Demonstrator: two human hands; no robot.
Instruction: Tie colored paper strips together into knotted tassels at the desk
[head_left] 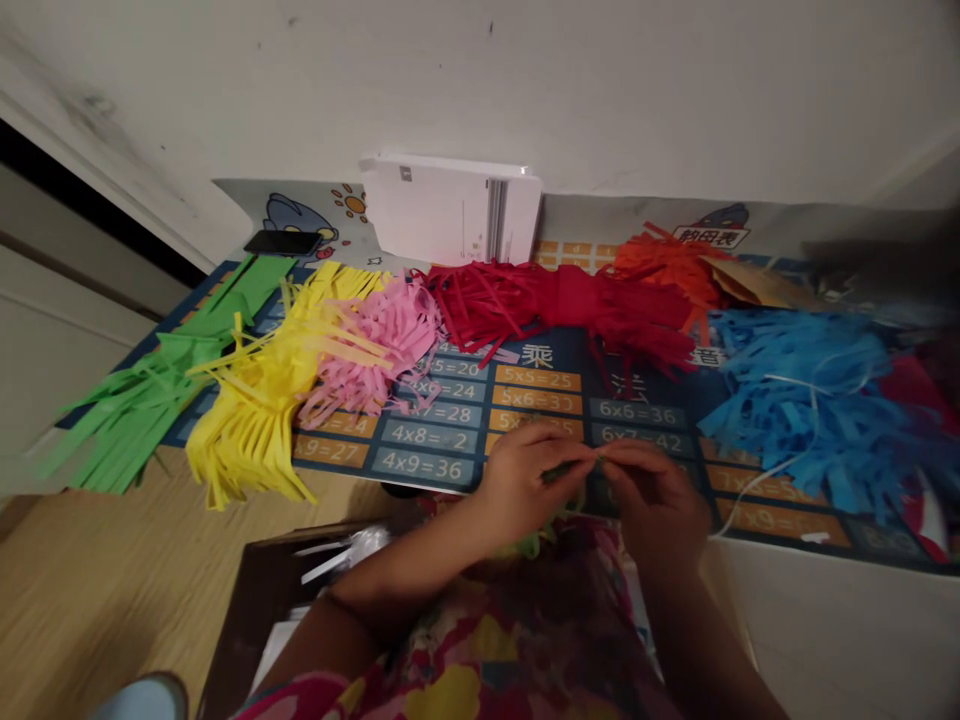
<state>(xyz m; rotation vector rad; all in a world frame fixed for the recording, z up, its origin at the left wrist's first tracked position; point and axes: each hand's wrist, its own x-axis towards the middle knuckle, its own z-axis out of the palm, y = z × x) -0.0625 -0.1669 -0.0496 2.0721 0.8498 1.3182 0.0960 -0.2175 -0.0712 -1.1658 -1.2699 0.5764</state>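
- While the left hand [521, 480] and right hand [656, 500] work close together above the near edge of the printed times-table mat [637, 412], their fingertips [589, 452] meet on a thin green strip [562, 471], pinching it between them just clear of the mat.
- Fine handwork on this single strip appears to be the step in hand; a few green scraps [536, 545] show just below the hands, partly hidden.
- Cut-paper fringes lie in a row across the mat's far half: a green fringe [142, 390] overhanging the left edge, then a yellow fringe [255, 410], a pink fringe [382, 340], a red fringe [562, 300] and an orange fringe [664, 265].
- A blue fringe [795, 400] fills the right side, with a white cord [765, 470] running across it.
- Beyond the fringes, a white paper stack [450, 210] and a black phone [283, 243] sit along the far edge.
- Open room lies in the printed band between the hands and the fringes, so any reach outward calls for crossing that band.
- At the near edge, a brown box [255, 590] sits under the left forearm [405, 570], leaving little room to draw back on that side.
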